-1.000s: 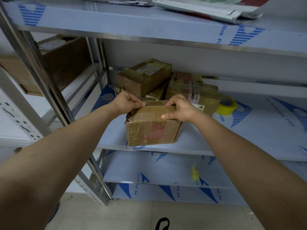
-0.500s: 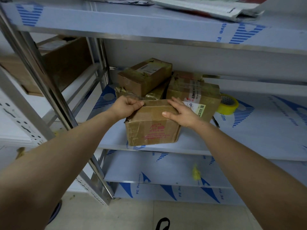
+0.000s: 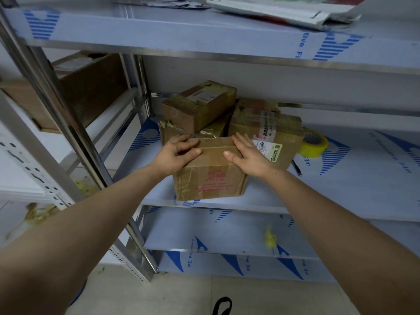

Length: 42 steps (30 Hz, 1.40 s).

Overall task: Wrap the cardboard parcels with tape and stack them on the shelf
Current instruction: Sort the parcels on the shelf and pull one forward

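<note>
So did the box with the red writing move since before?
No. The box keeps its place against the front edge of the shelf, over the same blue mark. Only the left hand and right hand opened out on top.

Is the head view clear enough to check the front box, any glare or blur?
Head view: front box is sharp and glare-free; head view: back boxes sit in dimmer shade; head view: wide lens bows the shelf edges.
</note>
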Each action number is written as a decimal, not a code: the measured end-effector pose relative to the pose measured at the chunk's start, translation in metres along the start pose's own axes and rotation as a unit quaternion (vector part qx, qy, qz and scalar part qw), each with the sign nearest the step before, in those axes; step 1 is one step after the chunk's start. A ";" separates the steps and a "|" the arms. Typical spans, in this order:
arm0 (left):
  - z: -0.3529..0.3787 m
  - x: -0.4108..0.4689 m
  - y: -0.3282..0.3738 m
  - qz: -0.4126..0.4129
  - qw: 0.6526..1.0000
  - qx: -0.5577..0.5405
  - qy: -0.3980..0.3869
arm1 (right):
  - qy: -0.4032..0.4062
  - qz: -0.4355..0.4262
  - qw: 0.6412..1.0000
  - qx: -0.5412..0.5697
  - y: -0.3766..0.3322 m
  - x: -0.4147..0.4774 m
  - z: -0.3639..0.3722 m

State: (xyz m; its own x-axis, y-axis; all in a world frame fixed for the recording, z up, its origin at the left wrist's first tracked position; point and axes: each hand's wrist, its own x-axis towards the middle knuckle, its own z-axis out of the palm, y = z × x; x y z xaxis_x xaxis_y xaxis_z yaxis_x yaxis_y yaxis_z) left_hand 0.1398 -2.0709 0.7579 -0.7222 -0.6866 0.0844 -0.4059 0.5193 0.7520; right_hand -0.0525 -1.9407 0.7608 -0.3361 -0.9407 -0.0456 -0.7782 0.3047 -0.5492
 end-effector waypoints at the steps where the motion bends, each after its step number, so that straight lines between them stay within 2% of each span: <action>1: 0.001 0.000 -0.001 0.003 1.000 0.006 0.003 | 0.000 0.000 1.000 -0.004 0.000 0.000 0.001; 6: 0.005 0.002 -0.004 0.013 1.000 0.022 0.014 | 0.010 -0.001 1.000 -0.023 0.001 0.002 0.003; 8: 0.005 0.003 -0.007 0.019 0.999 0.012 0.022 | 0.042 -0.002 0.999 0.012 0.001 0.000 0.005; 11: 0.003 0.002 -0.008 -0.030 0.992 -0.107 0.064 | 0.132 0.037 0.983 0.126 0.000 -0.005 0.007; 13: 0.001 0.001 -0.006 -0.098 0.970 -0.202 0.096 | 0.155 0.088 0.960 0.214 -0.001 -0.006 0.007; 16: 0.003 0.001 0.000 -0.217 0.905 -0.350 0.105 | 0.134 0.126 0.949 0.257 0.001 -0.006 0.009; 18: 0.005 -0.001 0.003 -0.247 0.865 -0.428 0.082 | 0.126 0.128 0.941 0.285 0.000 -0.006 0.013; 21: 0.008 -0.005 0.008 -0.257 0.840 -0.473 0.062 | 0.131 0.131 0.934 0.306 -0.001 -0.004 0.017; 31: 0.011 -0.005 0.007 -0.258 0.836 -0.480 0.063 | 0.140 0.139 0.921 0.336 0.000 -0.002 0.019; 33: 0.012 -0.002 0.006 -0.247 0.863 -0.430 0.092 | 0.146 0.149 0.921 0.328 0.002 -0.002 0.017; 35: 0.011 0.002 0.006 -0.188 0.924 -0.283 0.176 | 0.176 0.154 0.920 0.315 0.006 -0.005 0.012; 36: 0.010 0.002 0.009 -0.135 0.943 -0.202 0.228 | 0.197 0.155 0.916 0.312 0.009 -0.008 0.009; 38: 0.009 0.001 0.025 -0.039 0.954 -0.100 0.280 | 0.233 0.163 0.909 0.304 0.018 -0.015 0.002; 42: 0.027 0.012 0.071 0.083 0.970 -0.046 0.222 | 0.282 0.197 0.906 0.247 0.039 -0.039 -0.014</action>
State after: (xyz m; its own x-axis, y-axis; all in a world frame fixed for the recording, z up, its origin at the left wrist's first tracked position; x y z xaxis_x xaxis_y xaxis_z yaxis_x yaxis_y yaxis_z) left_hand 0.0874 -2.0282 0.7945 -0.4520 -0.7594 0.4680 -0.2386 0.6085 0.7569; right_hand -0.0775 -1.8901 0.7531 -0.8623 -0.5051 0.0368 -0.2528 0.3663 -0.8955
